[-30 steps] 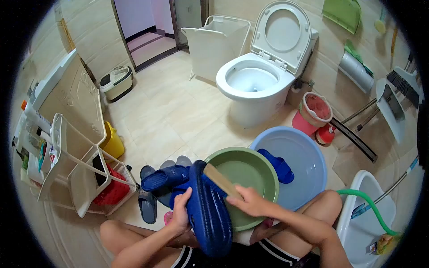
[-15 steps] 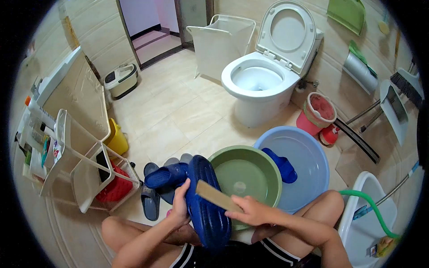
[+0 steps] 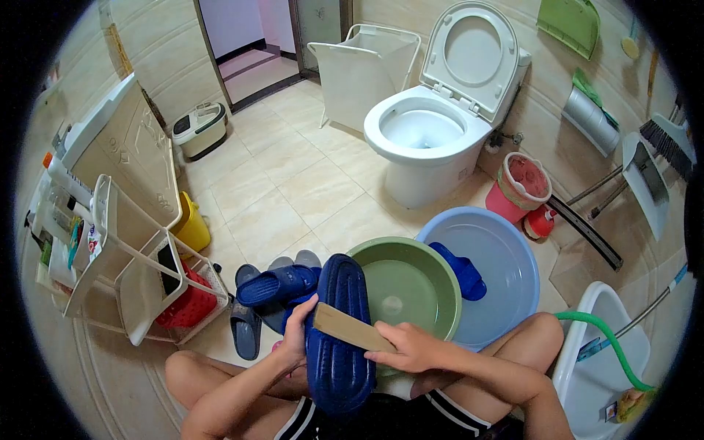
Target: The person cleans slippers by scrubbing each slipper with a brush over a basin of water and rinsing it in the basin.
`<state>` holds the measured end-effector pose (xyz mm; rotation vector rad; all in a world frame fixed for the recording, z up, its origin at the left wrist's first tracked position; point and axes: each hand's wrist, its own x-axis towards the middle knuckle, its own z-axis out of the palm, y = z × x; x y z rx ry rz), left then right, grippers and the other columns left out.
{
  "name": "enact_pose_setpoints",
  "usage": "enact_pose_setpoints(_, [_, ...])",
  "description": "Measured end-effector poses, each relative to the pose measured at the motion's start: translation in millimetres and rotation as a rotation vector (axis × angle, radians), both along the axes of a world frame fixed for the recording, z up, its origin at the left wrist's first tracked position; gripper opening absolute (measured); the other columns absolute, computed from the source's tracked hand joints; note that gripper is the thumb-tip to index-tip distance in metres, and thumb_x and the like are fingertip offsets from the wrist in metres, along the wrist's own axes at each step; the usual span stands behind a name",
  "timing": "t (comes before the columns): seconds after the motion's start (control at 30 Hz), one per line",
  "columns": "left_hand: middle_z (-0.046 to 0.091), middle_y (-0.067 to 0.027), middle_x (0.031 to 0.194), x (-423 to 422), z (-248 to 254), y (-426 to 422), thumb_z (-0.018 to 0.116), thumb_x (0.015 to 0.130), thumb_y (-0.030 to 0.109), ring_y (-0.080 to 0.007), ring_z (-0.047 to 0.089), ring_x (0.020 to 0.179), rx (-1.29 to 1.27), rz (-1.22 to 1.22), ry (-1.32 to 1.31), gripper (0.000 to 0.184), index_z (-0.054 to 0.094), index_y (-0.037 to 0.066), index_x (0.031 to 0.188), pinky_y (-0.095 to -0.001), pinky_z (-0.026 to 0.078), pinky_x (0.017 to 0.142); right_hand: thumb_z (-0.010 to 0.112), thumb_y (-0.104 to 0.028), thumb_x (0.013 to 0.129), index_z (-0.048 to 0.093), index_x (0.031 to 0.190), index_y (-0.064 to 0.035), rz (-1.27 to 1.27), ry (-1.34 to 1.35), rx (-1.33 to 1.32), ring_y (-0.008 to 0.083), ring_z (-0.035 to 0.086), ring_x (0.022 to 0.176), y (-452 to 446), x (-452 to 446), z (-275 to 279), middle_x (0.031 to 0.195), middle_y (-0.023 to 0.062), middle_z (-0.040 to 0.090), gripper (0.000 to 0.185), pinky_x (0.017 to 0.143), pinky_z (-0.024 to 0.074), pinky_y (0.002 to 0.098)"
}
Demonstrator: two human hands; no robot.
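Note:
My left hand [image 3: 295, 331] is closed around the left side of a blue slipper [image 3: 339, 282], which it holds over my lap with its grooved face turned up. In my right hand [image 3: 411, 346] is a tan, flat-backed scrub brush [image 3: 352, 328], lying across the middle of that slipper. Any bristles on its underside are hidden. Just beyond the left hand, another blue slipper [image 3: 268, 286] rests among grey slippers [image 3: 246, 330] on the floor. A green basin [image 3: 449, 275] of water stands past the held slipper. Beside it, a light-blue basin [image 3: 524, 253] contains a blue slipper [image 3: 460, 270].
A white toilet [image 3: 418, 158] with its lid up stands ahead, near a pink bucket [image 3: 506, 198]. At left is a white rack [image 3: 176, 334] holding a red basket [image 3: 192, 301]. A white tub [image 3: 572, 374] with a green hose [image 3: 620, 356] is at right.
The held slipper has turned more upright and shifted slightly, showing its grooved face more fully. The brush has moved a little left and down across it. Both hands keep their holds.

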<state>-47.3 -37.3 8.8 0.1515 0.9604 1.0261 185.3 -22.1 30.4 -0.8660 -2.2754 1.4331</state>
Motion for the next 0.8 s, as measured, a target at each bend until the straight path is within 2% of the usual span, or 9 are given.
enact_pose_setpoints(0.07, [0.064, -0.012, 0.096, 0.4, -4.8, -2.3, 0.055, 0.086, 0.037, -0.0214, 0.062, 0.086, -0.015, -0.006, 0.013, 0.04, 0.06, 0.002, 0.105, -0.034, 0.05, 0.082, 0.056, -0.042, 0.088, 0.048, 0.089, -0.0015, 0.0, 0.007, 0.017, 0.0398, 0.059, 0.064, 0.4, 0.7, -3.8, 0.069, 0.0228, 0.057, 0.041, 0.06, 0.0453, 0.0447])
enact_pose_setpoints(0.17, [0.064, -0.014, 0.103, 6.9, 1.0, -6.7, 0.052, 0.089, 0.033, -0.0222, 0.063, 0.089, 0.05, -0.073, -0.022, 0.042, 0.058, -0.001, 0.113, -0.0332, 0.05, 0.084, 0.056, -0.043, 0.088, 0.048, 0.087, -0.0005, -0.27, -0.069, 0.145, 0.0407, 0.057, 0.061, 16.2, 7.0, -30.7, 0.068, 0.023, 0.057, 0.043, 0.057, 0.0444, 0.0457])
enact_pose_setpoints(0.23, [0.064, -0.0145, 0.103, 8.6, 4.7, -9.8, 0.05, 0.09, 0.032, -0.0218, 0.063, 0.089, -0.009, -0.083, -0.05, 0.042, 0.057, -0.002, 0.114, -0.033, 0.05, 0.084, 0.059, -0.033, 0.088, 0.052, 0.087, -0.0002, -0.433, -0.11, 0.093, 0.031, 0.057, 0.058, 28.5, 8.7, -40.4, 0.064, 0.0192, 0.055, 0.034, 0.055, 0.0435, 0.0398])
enact_pose_setpoints(0.37, [0.064, -0.0144, 0.103, 5.1, 4.2, -7.1, 0.049, 0.091, 0.031, -0.0213, 0.063, 0.089, 0.081, -0.081, -0.029, 0.04, 0.058, -0.001, 0.113, -0.0335, 0.05, 0.084, 0.056, -0.04, 0.088, 0.047, 0.088, -0.0003, -0.397, -0.095, 0.05, 0.0401, 0.059, 0.064, 16.4, 5.6, -18.5, 0.068, 0.024, 0.057, 0.041, 0.059, 0.0451, 0.0453])
enact_pose_setpoints(0.43, [0.064, -0.0138, 0.103, 3.9, 6.2, -5.4, 0.05, 0.091, 0.032, -0.0207, 0.063, 0.09, 0.113, -0.025, 0.029, 0.039, 0.059, 0.0, 0.111, -0.0331, 0.05, 0.083, 0.06, -0.033, 0.087, 0.051, 0.088, -0.0006, -0.091, -0.014, 0.048, 0.028, 0.057, 0.06, 0.1, 1.6, -10.8, 0.067, 0.0196, 0.055, 0.034, 0.056, 0.0437, 0.039])
enact_pose_setpoints(0.47, [0.064, -0.0138, 0.103, 4.4, 6.6, -5.9, 0.05, 0.091, 0.032, -0.0207, 0.063, 0.09, 0.112, -0.027, 0.029, 0.039, 0.059, 0.0, 0.111, -0.0331, 0.05, 0.083, 0.058, -0.039, 0.087, 0.047, 0.088, -0.0009, -0.021, 0.009, 0.002, 0.0373, 0.058, 0.061, -5.2, -1.5, 0.8, 0.069, 0.0224, 0.057, 0.04, 0.058, 0.0451, 0.0436])
enact_pose_setpoints(0.63, [0.065, -0.0137, 0.102, 5.2, 0.8, -9.0, 0.049, 0.091, 0.032, -0.0191, 0.064, 0.088, 0.08, -0.071, -0.014, 0.04, 0.059, -0.001, 0.111, -0.0313, 0.051, 0.082, 0.057, -0.039, 0.088, 0.05, 0.088, 0.0004, -0.168, 0.056, 0.072, 0.0263, 0.056, 0.055, 16.0, 7.3, -46.4, 0.066, 0.0189, 0.056, 0.04, 0.054, 0.0433, 0.0395])
enact_pose_setpoints(0.7, [0.065, -0.0144, 0.102, 6.2, 2.6, -7.4, 0.049, 0.091, 0.032, -0.0194, 0.064, 0.086, 0.11, -0.092, -0.015, 0.041, 0.058, -0.003, 0.111, -0.0304, 0.051, 0.082, 0.057, -0.039, 0.088, 0.051, 0.087, 0.001, -0.449, 0.043, 0.018, 0.0248, 0.055, 0.055, 30.2, 7.1, -51.3, 0.066, 0.0179, 0.056, 0.04, 0.054, 0.0432, 0.0394])
enact_pose_setpoints(0.8, [0.065, -0.0137, 0.1, 10.2, 10.4, -5.4, 0.049, 0.091, 0.033, -0.0195, 0.064, 0.084, 0.167, -0.057, 0.065, 0.041, 0.059, -0.003, 0.108, -0.0305, 0.051, 0.08, 0.058, -0.038, 0.088, 0.051, 0.088, 0.0007, -0.334, 0.049, 0.018, 0.0261, 0.056, 0.057, 17.5, 5.1, -26.8, 0.066, 0.0193, 0.056, 0.039, 0.055, 0.0436, 0.0396])
